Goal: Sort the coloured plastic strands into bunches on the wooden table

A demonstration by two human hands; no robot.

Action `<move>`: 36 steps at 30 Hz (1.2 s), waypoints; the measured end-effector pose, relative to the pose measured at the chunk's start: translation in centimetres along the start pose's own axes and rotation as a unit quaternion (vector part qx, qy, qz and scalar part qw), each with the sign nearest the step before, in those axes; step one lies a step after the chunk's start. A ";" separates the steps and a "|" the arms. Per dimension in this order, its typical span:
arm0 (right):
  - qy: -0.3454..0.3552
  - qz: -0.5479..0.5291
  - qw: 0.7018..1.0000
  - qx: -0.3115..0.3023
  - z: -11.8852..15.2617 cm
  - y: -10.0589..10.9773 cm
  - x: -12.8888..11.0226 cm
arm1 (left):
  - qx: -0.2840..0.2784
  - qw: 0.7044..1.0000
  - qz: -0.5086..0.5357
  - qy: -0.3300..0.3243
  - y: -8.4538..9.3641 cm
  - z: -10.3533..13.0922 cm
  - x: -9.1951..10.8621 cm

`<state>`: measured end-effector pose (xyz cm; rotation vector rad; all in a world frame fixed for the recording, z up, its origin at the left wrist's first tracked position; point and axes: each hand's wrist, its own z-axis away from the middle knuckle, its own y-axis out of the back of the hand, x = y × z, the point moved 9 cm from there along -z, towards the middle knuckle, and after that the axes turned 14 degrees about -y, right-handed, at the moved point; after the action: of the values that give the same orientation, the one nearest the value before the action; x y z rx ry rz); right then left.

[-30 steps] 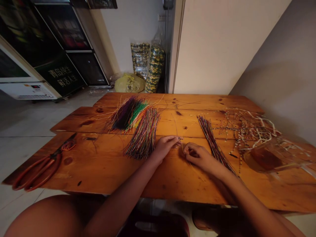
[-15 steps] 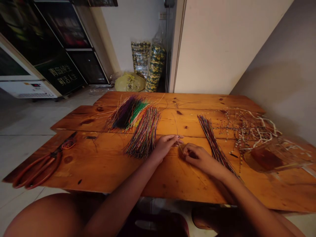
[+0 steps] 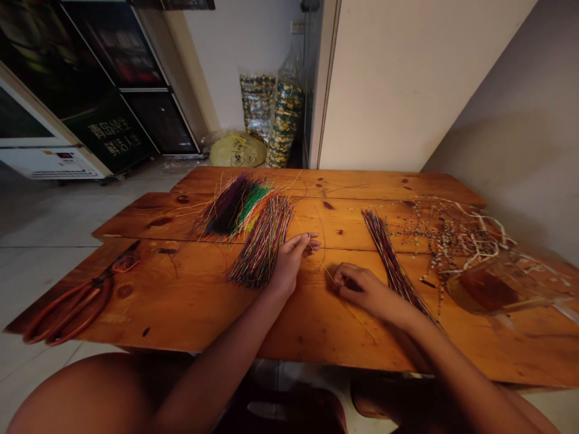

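Note:
A thin yellow wire (image 3: 329, 273) runs between my two hands, and its tail lies toward the table's front edge. My left hand (image 3: 289, 256) pinches it between thumb and forefinger, the other fingers pointing right. My right hand (image 3: 359, 284) is curled, fingertips closed on the same wire. A thin purple wire (image 3: 324, 235) curves just right of my left fingertips; whether it joins the yellow one I cannot tell. Beside my left hand lies a bundle of twisted multicoloured wires (image 3: 262, 247). Another twisted bundle (image 3: 389, 256) lies beyond my right hand, partly behind my forearm.
Loose purple, black, green and yellow wires (image 3: 237, 205) lie at the back left of the wooden table (image 3: 194, 313). Red-handled scissors (image 3: 72, 307) rest at left. At right are tangled beaded strands (image 3: 446, 235) and a clear plastic container (image 3: 488, 289) holding something reddish-brown.
My left hand has shifted left and slightly away from me, widening the gap between the hands. More yellow wire shows between them. The right hand has stayed in place.

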<state>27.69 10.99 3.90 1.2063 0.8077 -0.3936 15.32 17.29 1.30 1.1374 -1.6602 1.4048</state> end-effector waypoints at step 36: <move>-0.167 0.048 0.965 0.197 -1.1 5.7 8.6 | 0.041 0.990 -0.119 -0.060 2.2 -1.8 -1.0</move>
<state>36.81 15.12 1.32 1.4911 0.3848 -0.6799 13.57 19.33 -0.10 1.4412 -1.5008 1.2819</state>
